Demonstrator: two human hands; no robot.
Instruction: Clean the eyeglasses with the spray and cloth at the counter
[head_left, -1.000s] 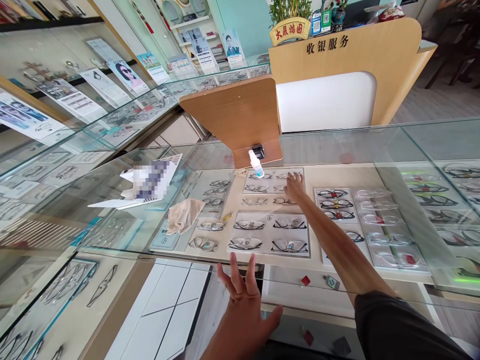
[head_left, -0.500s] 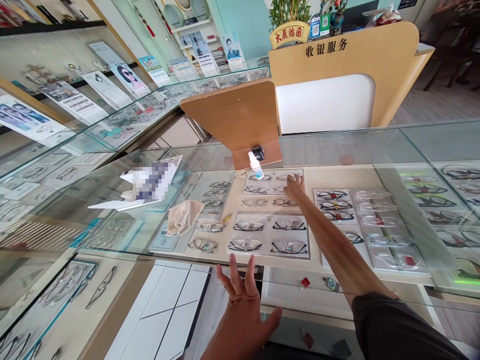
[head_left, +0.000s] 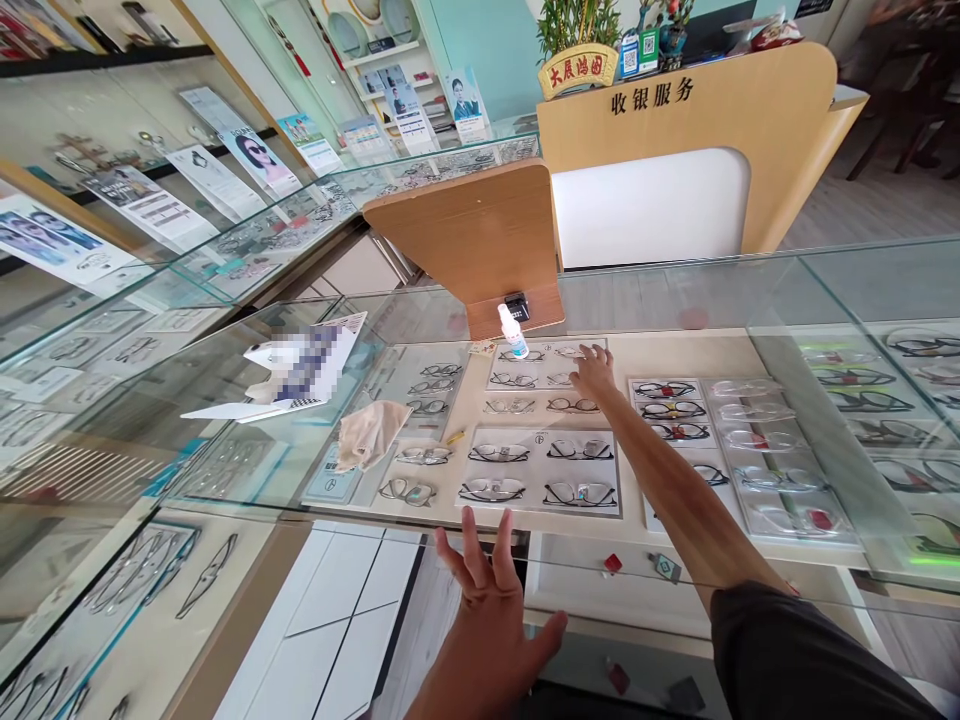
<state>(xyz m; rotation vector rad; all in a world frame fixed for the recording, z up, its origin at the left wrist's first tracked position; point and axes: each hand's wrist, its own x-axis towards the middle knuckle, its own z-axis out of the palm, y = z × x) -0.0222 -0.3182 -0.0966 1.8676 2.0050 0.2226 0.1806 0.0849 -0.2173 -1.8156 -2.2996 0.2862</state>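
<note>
My left hand point(head_left: 491, 615), fingers spread and with nothing in it, is at the near edge of the glass counter. Reaching far forward, my right hand point(head_left: 595, 374) hovers at or rests over the right side of the back display card point(head_left: 544, 366). Its fingers are apart, and they partly cover a pair of eyeglasses point(head_left: 568, 351) there. Whether the fingertips touch anything is hard to tell. A small white spray bottle point(head_left: 513, 332) stands just left of that hand. Nearer me, several dark-framed eyeglasses point(head_left: 579, 495) lie in rows on a white card point(head_left: 538, 473).
A wooden-backed stand point(head_left: 472, 230) rises behind the bottle. A beige cloth point(head_left: 371, 434) and a folded printed sheet point(head_left: 307, 365) lie on the counter at left. More eyeglasses point(head_left: 759, 440) fill trays at right. A wooden cashier desk point(head_left: 652, 130) stands beyond.
My right hand's fingers have lifted and straightened a little over the back card. My left hand is almost still, and the view has shifted very slightly.
</note>
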